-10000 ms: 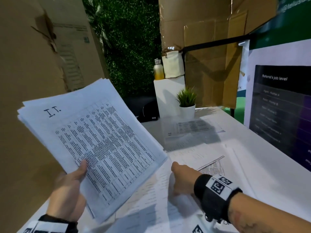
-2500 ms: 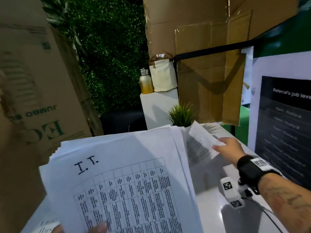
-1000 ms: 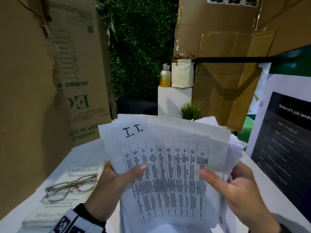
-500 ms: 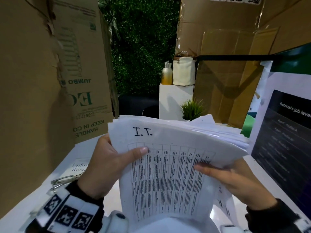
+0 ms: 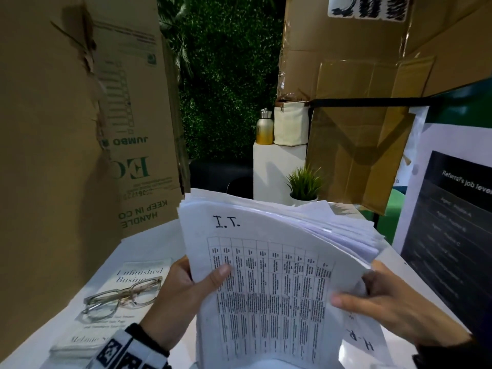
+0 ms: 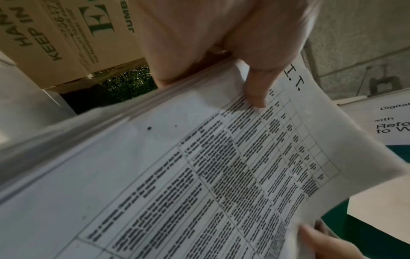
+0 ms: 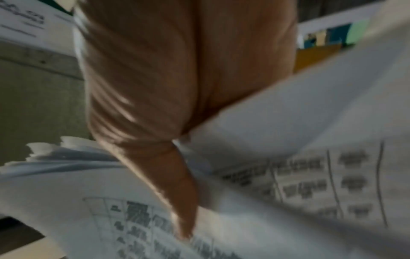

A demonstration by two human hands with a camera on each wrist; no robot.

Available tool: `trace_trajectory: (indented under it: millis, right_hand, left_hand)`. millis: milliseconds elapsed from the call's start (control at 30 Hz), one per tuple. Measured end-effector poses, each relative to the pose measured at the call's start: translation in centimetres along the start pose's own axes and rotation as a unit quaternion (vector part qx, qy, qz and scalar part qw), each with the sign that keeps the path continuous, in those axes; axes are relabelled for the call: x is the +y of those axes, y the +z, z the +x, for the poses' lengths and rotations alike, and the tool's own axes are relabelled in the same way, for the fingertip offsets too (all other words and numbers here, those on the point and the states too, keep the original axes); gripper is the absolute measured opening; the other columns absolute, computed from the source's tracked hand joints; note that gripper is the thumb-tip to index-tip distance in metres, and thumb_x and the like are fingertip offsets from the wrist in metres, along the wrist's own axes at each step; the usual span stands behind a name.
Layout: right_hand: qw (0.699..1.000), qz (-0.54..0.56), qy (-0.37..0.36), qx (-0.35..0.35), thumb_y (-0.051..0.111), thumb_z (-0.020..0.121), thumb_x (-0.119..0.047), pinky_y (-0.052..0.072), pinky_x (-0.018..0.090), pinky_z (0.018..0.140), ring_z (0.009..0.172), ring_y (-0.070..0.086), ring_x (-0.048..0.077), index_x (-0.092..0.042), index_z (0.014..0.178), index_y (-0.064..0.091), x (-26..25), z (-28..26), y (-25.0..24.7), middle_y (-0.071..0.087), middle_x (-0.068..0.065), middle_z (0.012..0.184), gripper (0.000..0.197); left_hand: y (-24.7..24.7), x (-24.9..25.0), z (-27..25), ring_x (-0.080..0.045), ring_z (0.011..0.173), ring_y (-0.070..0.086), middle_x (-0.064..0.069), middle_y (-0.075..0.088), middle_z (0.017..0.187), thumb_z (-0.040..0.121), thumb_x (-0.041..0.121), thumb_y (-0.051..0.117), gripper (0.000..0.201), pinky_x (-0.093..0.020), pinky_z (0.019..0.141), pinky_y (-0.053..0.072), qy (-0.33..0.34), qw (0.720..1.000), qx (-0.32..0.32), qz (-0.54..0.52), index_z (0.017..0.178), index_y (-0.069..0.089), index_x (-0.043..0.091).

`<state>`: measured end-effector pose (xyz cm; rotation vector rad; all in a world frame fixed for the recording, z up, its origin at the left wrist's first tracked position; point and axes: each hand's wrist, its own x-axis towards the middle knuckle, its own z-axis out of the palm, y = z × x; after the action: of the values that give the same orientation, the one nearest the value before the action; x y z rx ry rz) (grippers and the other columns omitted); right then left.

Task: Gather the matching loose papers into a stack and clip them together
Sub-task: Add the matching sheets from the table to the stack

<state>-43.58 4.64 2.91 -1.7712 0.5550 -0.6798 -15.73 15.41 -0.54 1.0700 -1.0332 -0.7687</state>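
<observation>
A thick stack of white papers (image 5: 269, 283) is held upright over the table, its top sheet a printed table headed "I.T." in handwriting. My left hand (image 5: 183, 286) grips the stack's left edge, thumb on the front sheet; the left wrist view shows that left hand (image 6: 235, 57) pinching the papers (image 6: 199, 175). My right hand (image 5: 386, 304) holds the right edge, thumb across the front, and the back sheets fan out unevenly there. A sheet marked "H.R." (image 5: 359, 342) pokes out low on the right. The right wrist view is blurred: the right hand (image 7: 168, 122) is on the papers (image 7: 288, 140).
A book (image 5: 111, 304) with clear-framed glasses (image 5: 122, 296) on it lies on the white table (image 5: 149, 243) to the left. Cardboard walls stand left (image 5: 53, 155) and back right (image 5: 372, 102). A small potted plant (image 5: 303, 185) and a dark poster (image 5: 450, 235) sit behind and right.
My right hand brought a last sheet from the table to the stack, then took hold of the stack's right edge. Both hands now hold it; over the last second they shifted only slightly.
</observation>
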Motion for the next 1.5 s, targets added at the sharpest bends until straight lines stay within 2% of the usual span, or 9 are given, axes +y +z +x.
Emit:
trace_trajectory:
  millis: [167, 333, 600, 900, 1100, 1167, 1233, 1333, 1500]
  right_hand:
    - [0.997, 0.027, 0.074, -0.009, 0.070, 0.080, -0.016, 0.052, 0.009, 0.060, 0.069, 0.070, -0.007, -0.024, 0.086, 0.075, -1.5, -1.4, -1.1, 0.076, -0.022, 0.075, 0.011]
    - [0.979, 0.164, 0.065, 0.097, 0.095, 0.010, -0.052, 0.060, 0.033, 0.053, 0.063, 0.073, 0.025, -0.009, 0.071, 0.080, 1.0, -1.2, -1.6, 0.075, 0.015, 0.075, 0.076]
    - [0.917, 0.355, -0.040, 0.174, 0.053, 0.081, -0.021, 0.060, 0.039, 0.052, 0.064, 0.072, 0.026, -0.012, 0.081, 0.078, 3.7, 0.5, -0.3, 0.074, 0.015, 0.083, 0.026]
    - [0.884, 0.445, -0.071, 0.126, 0.090, 0.057, -0.021, 0.062, 0.049, 0.059, 0.066, 0.074, 0.028, -0.009, 0.090, 0.074, 4.9, 2.1, -1.0, 0.076, 0.013, 0.084, 0.039]
    - [0.957, 0.275, -0.063, 0.075, 0.097, 0.031, -0.051, 0.061, 0.030, 0.059, 0.071, 0.076, 0.020, -0.024, 0.085, 0.082, 3.8, 3.2, 1.3, 0.079, 0.008, 0.088, 0.061]
    - [0.978, 0.182, -0.082, 0.060, 0.092, 0.040, -0.058, 0.056, 0.016, 0.058, 0.068, 0.073, 0.002, -0.042, 0.073, 0.080, 2.5, 3.2, 1.7, 0.079, -0.011, 0.079, 0.038]
    - [0.987, 0.086, -0.111, 0.073, 0.081, 0.078, -0.016, 0.051, 0.007, 0.061, 0.069, 0.068, -0.011, -0.051, 0.068, 0.077, 2.5, 3.5, 1.3, 0.076, -0.023, 0.075, 0.037]
    - [0.982, 0.088, -0.103, 0.132, 0.054, 0.080, 0.030, 0.055, 0.016, 0.063, 0.069, 0.070, 0.002, -0.025, 0.072, 0.083, 3.4, 3.4, 0.8, 0.079, -0.002, 0.077, 0.062]
    - [0.947, 0.252, -0.104, 0.168, 0.084, 0.064, -0.012, 0.060, 0.030, 0.066, 0.073, 0.072, 0.024, -0.012, 0.089, 0.080, 6.2, 3.7, 2.2, 0.077, 0.017, 0.087, 0.025]
  left_hand:
    - [0.0, -0.6, 0.2, -0.023, 0.098, 0.075, -0.006, 0.079, 0.105, 0.032, 0.058, 0.095, 0.072, -0.032, 0.077, 0.061, -0.006, 0.999, 0.000, -0.032, 0.095, 0.081, 0.027]
    - [0.0, -1.0, 0.4, -0.023, 0.099, 0.075, -0.007, 0.079, 0.106, 0.030, 0.059, 0.095, 0.073, -0.030, 0.076, 0.062, -0.012, 0.999, 0.009, -0.041, 0.094, 0.081, 0.025]
    - [0.2, -1.3, 0.8, -0.028, 0.099, 0.074, -0.008, 0.079, 0.104, 0.033, 0.068, 0.089, 0.074, -0.047, 0.089, 0.056, -0.013, 0.999, 0.032, -0.026, 0.095, 0.080, 0.029]
    - [0.2, -1.9, 1.1, -0.019, 0.096, 0.075, -0.001, 0.080, 0.102, 0.032, 0.073, 0.086, 0.072, -0.049, 0.096, 0.053, -0.008, 0.998, 0.058, -0.016, 0.093, 0.080, 0.035]
    - [0.5, -1.5, 0.8, -0.019, 0.108, 0.071, 0.003, 0.079, 0.109, 0.040, 0.077, 0.081, 0.067, -0.050, 0.105, 0.047, -0.016, 0.999, 0.046, -0.013, 0.098, 0.077, 0.044]
    - [0.6, -1.2, 0.8, -0.019, 0.107, 0.072, 0.002, 0.079, 0.108, 0.047, 0.074, 0.081, 0.060, -0.051, 0.104, 0.047, -0.017, 0.998, 0.052, -0.014, 0.097, 0.078, 0.042]
    - [0.8, -1.0, 0.8, -0.023, 0.106, 0.073, -0.001, 0.080, 0.105, 0.060, 0.063, 0.079, 0.042, -0.053, 0.104, 0.047, -0.012, 0.997, 0.071, -0.021, 0.093, 0.080, 0.037]
    - [0.8, -1.2, 0.8, -0.022, 0.103, 0.073, -0.002, 0.080, 0.104, 0.043, 0.073, 0.084, 0.064, -0.052, 0.101, 0.050, -0.005, 0.997, 0.074, -0.021, 0.094, 0.080, 0.036]
    - [0.6, -1.6, 1.1, -0.024, 0.108, 0.070, 0.000, 0.079, 0.107, 0.037, 0.074, 0.084, 0.072, -0.053, 0.106, 0.046, 0.006, 0.997, 0.072, -0.025, 0.098, 0.078, 0.037]
